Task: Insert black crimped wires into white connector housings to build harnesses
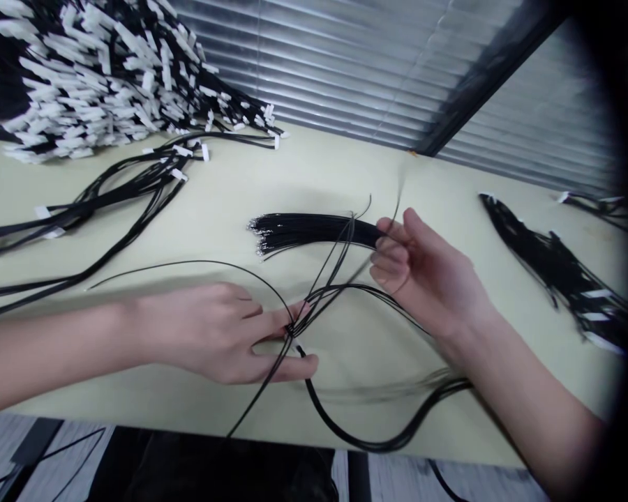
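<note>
At the middle of the table, my left hand is closed on a black cable near a small white connector, where several thin black wires fan out. One thin wire arcs back over the left hand. To the right, my right hand has its fingers curled together around a thin black wire, which is blurred above them. Just behind these fingers lies a bundle of black wires with bare metal tips on its left end; its right end is hidden by the hand.
A large pile of black cables with white connectors fills the back left. Looped cables lie at the left. More black cables are at the right. Window blinds stand behind the table.
</note>
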A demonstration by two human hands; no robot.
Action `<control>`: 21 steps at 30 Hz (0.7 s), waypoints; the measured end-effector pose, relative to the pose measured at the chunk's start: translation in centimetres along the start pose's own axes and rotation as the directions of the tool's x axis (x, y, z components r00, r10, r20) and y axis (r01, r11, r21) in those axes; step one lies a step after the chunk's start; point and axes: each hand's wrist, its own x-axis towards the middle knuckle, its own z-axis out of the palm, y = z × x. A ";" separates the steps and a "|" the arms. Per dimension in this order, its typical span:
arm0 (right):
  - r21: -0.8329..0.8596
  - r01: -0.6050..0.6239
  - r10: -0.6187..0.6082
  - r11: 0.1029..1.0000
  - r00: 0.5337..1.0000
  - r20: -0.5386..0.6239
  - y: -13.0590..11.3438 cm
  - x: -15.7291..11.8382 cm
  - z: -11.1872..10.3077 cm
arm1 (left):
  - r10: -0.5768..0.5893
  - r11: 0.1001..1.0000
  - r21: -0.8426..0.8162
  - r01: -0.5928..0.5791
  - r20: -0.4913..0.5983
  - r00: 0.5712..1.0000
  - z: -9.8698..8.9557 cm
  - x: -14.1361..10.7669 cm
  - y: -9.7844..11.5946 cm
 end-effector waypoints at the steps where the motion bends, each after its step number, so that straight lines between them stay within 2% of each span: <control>1: 0.022 -0.026 0.026 0.999 1.000 0.009 -0.4 0.3 -0.5 | 0.001 1.000 0.000 -0.001 0.003 1.000 -0.1 0.0 0.0; 3: -0.051 -0.025 0.027 0.998 0.999 0.047 -1.3 0.6 -1.6 | 0.002 1.000 0.005 -0.002 0.015 1.000 -0.2 0.1 0.0; 4: -0.220 0.021 -0.007 0.975 0.998 0.065 -1.8 0.6 -2.2 | 0.000 1.000 0.017 0.000 0.026 1.000 -0.3 0.1 0.0; 5: -0.447 0.074 -0.045 0.892 0.996 0.075 -2.3 0.6 -2.9 | 0.001 1.000 0.028 -0.002 0.040 0.999 -0.4 0.1 0.0; 6: -0.669 0.107 -0.079 0.735 0.994 0.072 -2.7 0.6 -3.7 | 0.003 0.999 0.039 -0.005 0.050 0.999 -0.4 0.1 0.0; 7: -0.839 0.107 -0.115 0.534 0.992 0.054 -3.1 0.5 -4.5 | 0.007 0.999 0.049 -0.010 0.058 0.998 -0.5 0.1 0.0; 8: -0.938 0.080 -0.158 0.337 0.987 0.028 -3.3 0.5 -5.3 | 0.010 0.998 0.057 -0.013 0.063 0.998 -0.5 0.1 0.0; 9: -0.982 0.039 -0.204 0.185 0.979 0.001 -3.5 0.5 -6.2 | 0.015 0.998 0.060 -0.019 0.065 0.998 -0.4 0.1 -0.1; 10: -0.996 0.001 -0.243 0.090 0.970 -0.021 -3.5 0.5 -7.0 | 0.018 0.998 0.063 -0.022 0.064 0.998 -0.4 0.1 -0.1; 12: -0.999 -0.040 -0.272 -0.026 0.962 -0.032 -3.4 0.6 -8.2 | 0.022 0.998 0.064 -0.025 0.061 0.998 -0.2 0.0 -0.1; 14: -0.993 -0.045 -0.241 -0.113 0.970 -0.016 -3.0 0.7 -8.8 | 0.021 0.998 0.064 -0.025 0.065 0.998 -0.2 0.0 -0.2; 17: -0.982 -0.039 -0.212 -0.184 0.977 0.001 -2.7 0.8 -8.7 | 0.021 0.998 0.062 -0.025 0.075 0.997 -0.2 0.1 -0.3; 21: -0.970 -0.052 -0.244 -0.239 0.970 0.008 -2.9 0.7 -8.0 | 0.030 0.998 0.059 -0.034 0.064 0.997 -0.3 0.2 -0.3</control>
